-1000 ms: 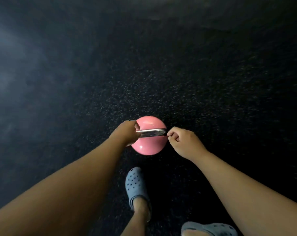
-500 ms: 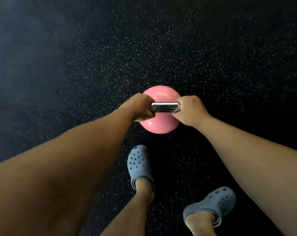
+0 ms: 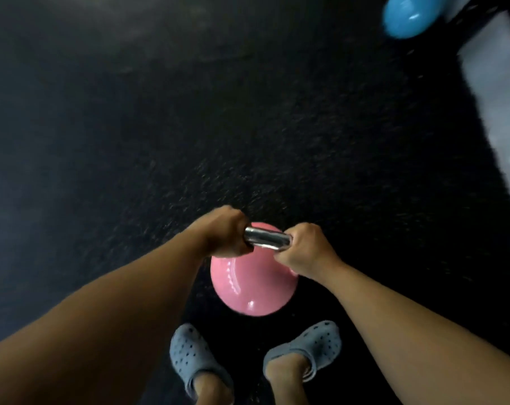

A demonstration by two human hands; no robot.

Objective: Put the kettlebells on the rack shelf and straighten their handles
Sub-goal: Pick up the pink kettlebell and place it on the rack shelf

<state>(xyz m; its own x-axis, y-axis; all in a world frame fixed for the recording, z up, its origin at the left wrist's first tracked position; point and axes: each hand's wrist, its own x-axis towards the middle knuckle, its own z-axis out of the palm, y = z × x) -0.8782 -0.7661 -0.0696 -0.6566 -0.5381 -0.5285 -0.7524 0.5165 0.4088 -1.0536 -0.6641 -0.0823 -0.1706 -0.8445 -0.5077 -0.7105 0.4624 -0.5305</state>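
Note:
A pink kettlebell [image 3: 253, 287] with a shiny metal handle [image 3: 266, 242] hangs in front of me over the dark floor. My left hand [image 3: 226, 233] grips the handle's left end. My right hand [image 3: 304, 251] grips its right end. Both fists are closed around the bar. A blue kettlebell [image 3: 408, 14] shows at the top right corner, cut off by the frame's edge. The picture is blurred by motion.
The floor [image 3: 189, 127] is black speckled rubber. A pale grey band [image 3: 499, 112], perhaps a rack part or floor strip, runs down the right edge. My feet in grey clogs [image 3: 189, 358] [image 3: 312, 346] stand just below the pink kettlebell.
My right hand closed on the handle beside my left. The pink kettlebell came up off the floor, and my view swung so the blue kettlebell and grey band appeared at right.

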